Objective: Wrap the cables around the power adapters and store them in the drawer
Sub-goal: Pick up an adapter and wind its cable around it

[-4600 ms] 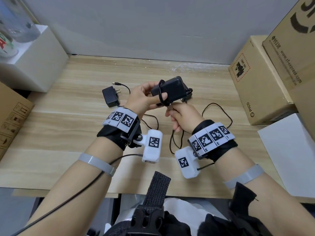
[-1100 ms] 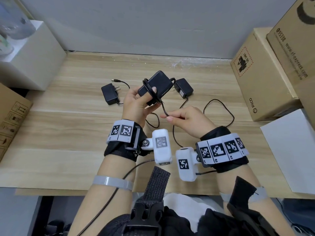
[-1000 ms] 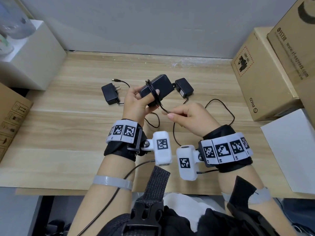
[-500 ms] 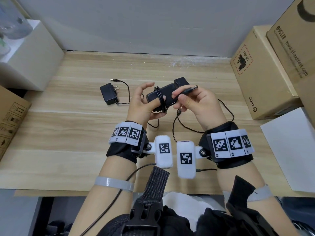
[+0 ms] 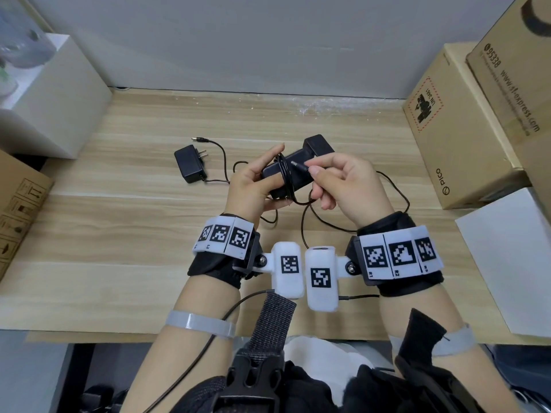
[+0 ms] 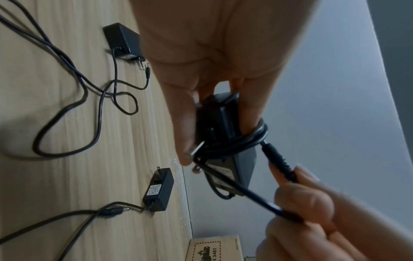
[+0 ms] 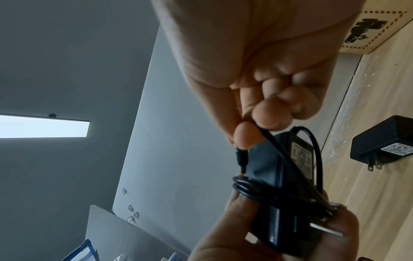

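Held up over the pale wooden tabletop [image 5: 119, 222] — a black rectangular plastic power adapter [image 5: 293, 177], clamped in the left hand [image 5: 253, 189], thumb and fingers [image 6: 248, 113] curled round its body, several turns of thin black cable [image 6: 245, 139] banded about its middle. Right hand [image 5: 348, 189] pinching the cable's black barrel plug [image 6: 277, 162] between thumb and forefinger, tip aimed at the coils. Looks light and rigid, smooth-sided; the cable limp yet springy, likely to loosen unless the plug end gets tucked under a turn. Best gripped across the flat faces, clear of the metal prongs [image 7: 328, 231]. Two more black adapters down on the tabletop, cables loose — one far left [image 5: 189, 166], one just behind the hands [image 5: 317, 144]. No drawer in view.
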